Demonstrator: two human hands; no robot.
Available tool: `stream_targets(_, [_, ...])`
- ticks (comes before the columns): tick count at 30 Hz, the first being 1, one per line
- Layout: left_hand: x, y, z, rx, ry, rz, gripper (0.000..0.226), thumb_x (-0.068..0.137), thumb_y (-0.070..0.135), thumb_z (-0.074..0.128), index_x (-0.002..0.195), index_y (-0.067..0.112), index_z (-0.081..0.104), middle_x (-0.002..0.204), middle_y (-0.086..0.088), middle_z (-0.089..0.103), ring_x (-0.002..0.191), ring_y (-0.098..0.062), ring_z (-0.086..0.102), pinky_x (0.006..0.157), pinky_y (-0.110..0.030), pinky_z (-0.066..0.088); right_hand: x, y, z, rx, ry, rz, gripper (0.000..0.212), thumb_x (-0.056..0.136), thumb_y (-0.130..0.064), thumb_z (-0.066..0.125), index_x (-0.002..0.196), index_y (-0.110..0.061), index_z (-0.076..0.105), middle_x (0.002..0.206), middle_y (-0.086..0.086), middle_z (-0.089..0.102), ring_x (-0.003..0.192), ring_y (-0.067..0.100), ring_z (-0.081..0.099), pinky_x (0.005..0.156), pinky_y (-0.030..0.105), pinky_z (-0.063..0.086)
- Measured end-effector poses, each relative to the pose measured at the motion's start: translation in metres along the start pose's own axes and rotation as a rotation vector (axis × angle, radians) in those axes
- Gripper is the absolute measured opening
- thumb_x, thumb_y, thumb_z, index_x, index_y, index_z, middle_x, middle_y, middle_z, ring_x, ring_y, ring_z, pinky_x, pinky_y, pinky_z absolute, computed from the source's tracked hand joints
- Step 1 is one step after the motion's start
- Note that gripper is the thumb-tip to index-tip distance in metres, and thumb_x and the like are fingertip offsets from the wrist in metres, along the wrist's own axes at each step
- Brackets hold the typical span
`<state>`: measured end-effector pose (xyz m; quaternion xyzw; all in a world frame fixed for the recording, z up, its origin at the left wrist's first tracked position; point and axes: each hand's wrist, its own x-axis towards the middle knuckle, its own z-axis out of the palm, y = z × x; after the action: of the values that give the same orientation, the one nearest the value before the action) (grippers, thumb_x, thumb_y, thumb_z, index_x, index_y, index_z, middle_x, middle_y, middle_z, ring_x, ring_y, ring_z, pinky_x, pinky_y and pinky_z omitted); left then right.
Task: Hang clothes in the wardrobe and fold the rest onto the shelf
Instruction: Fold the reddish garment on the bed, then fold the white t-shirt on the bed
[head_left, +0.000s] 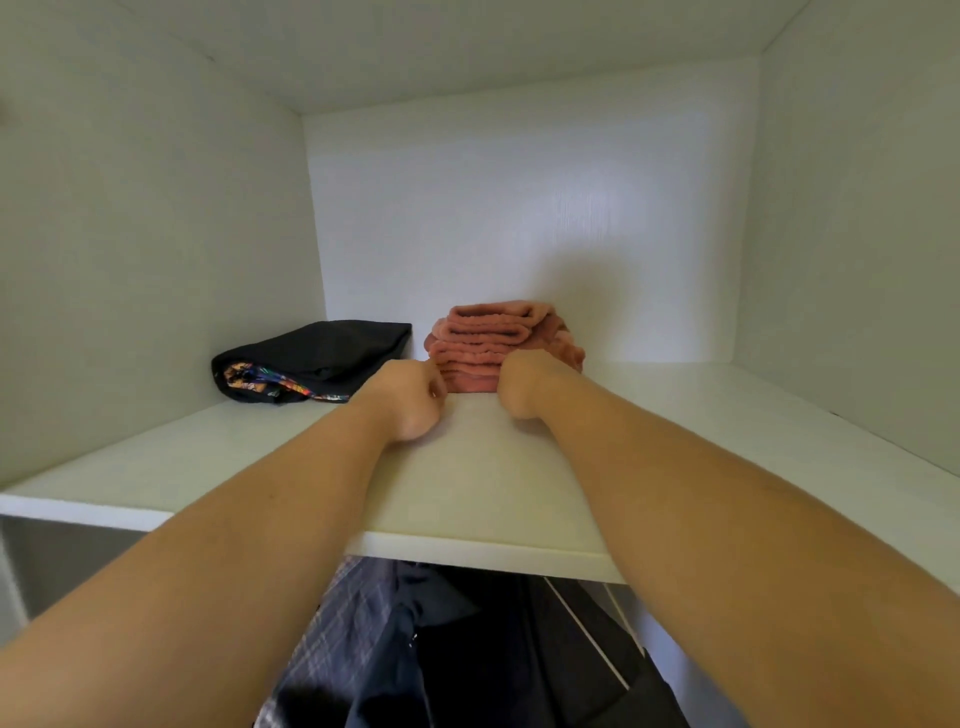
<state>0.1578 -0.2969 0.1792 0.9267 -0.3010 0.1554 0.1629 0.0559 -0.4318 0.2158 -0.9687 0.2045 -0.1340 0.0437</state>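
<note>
Pink folded stack (493, 338): on the shelf (467, 467), back centre, front edge against 2 hands; several soft layers. Left hand (410, 400) fingers curled at its corner, hold unclear; right hand (524, 384) fingers hidden.

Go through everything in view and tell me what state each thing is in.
Pink pile: folded, stacked on the shelf.
Black garment: folded, lying left of it, apart.
Hanging clothes: hung below the shelf.
Left hand: fingers curled, at the pile's front.
Right hand: against the pile, fingers hidden.
</note>
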Motion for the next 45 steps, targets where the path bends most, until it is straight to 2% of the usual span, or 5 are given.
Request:
stream_targets(3, [-0.035,0.0,-0.019,-0.105,0.142,-0.108,0.017,0.093,0.018,0.056,0.097,0.025,0.071,0.108,0.001,0.071,0.099,-0.022,0.065,0.09,-0.037,0.055,-0.037,-0.006,-0.017,-0.166,-0.129,-0.07,0.037,0.104,-0.016,0.047,0.136,0.0,0.054,0.139,0.019,0.046,0.131,0.037,0.049,0.106,0.041,0.041])
stream_targets(6, [-0.087,-0.003,-0.04,-0.211,0.327,-0.139,0.016,0.091,0.019,0.057,0.094,0.024,0.072,0.096,0.004,0.072,0.094,-0.021,0.065,0.082,-0.031,0.053,-0.08,-0.03,-0.036,-0.125,-0.152,-0.153,0.037,0.104,-0.009,0.042,0.137,-0.004,0.056,0.142,0.019,0.053,0.13,0.036,0.05,0.108,0.041,0.041])
stream_targets(13, [-0.302,-0.007,-0.069,-0.417,0.532,-0.225,0.01,0.088,0.018,0.064,0.083,0.023,0.071,0.072,0.01,0.069,0.069,-0.005,0.063,0.066,-0.021,0.048,-0.238,-0.079,0.026,0.214,0.263,-0.416,0.026,0.106,-0.036,0.036,0.094,-0.019,0.052,0.104,0.01,0.064,0.1,0.037,0.059,0.073,0.038,0.04])
stream_targets(28, [-0.864,-0.034,0.048,-0.466,0.451,-1.521,0.03,0.098,0.035,0.06,0.071,0.023,0.058,0.054,0.008,0.05,0.053,-0.006,0.048,0.049,-0.02,0.033,-0.645,-0.237,0.279,0.158,-0.936,-1.21,0.049,0.107,-0.043,0.03,0.066,-0.019,0.04,0.062,-0.001,0.049,0.059,0.02,0.048,0.051,0.034,0.03])
stream_targets(45, [-1.205,0.06,0.153,-0.653,0.504,-2.438,0.031,0.098,0.026,0.055,0.07,0.014,0.052,0.067,0.001,0.055,0.063,-0.017,0.052,0.054,-0.03,0.038,-0.973,-0.261,0.391,-0.57,-1.371,-1.794,0.043,0.11,-0.035,0.024,0.077,-0.02,0.045,0.077,0.002,0.05,0.067,0.017,0.047,0.058,0.031,0.036])
